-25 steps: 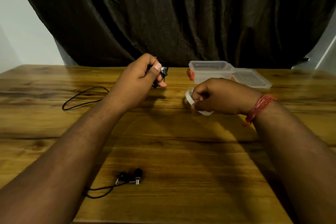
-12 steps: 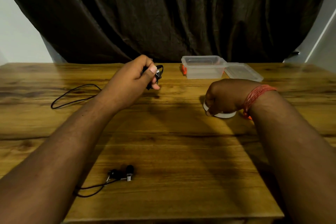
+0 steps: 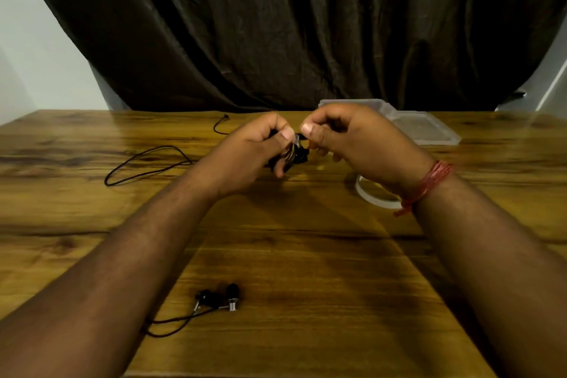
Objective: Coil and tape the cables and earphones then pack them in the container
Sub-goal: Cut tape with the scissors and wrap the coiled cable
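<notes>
Both hands meet before the container: left hand grips the limp, springy coiled cable, right hand pinching beside it.

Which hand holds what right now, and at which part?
Left hand grips the coiled black cable around the bundle's middle. Right hand pinches at the bundle's top; whether it holds tape cannot be told.
</notes>
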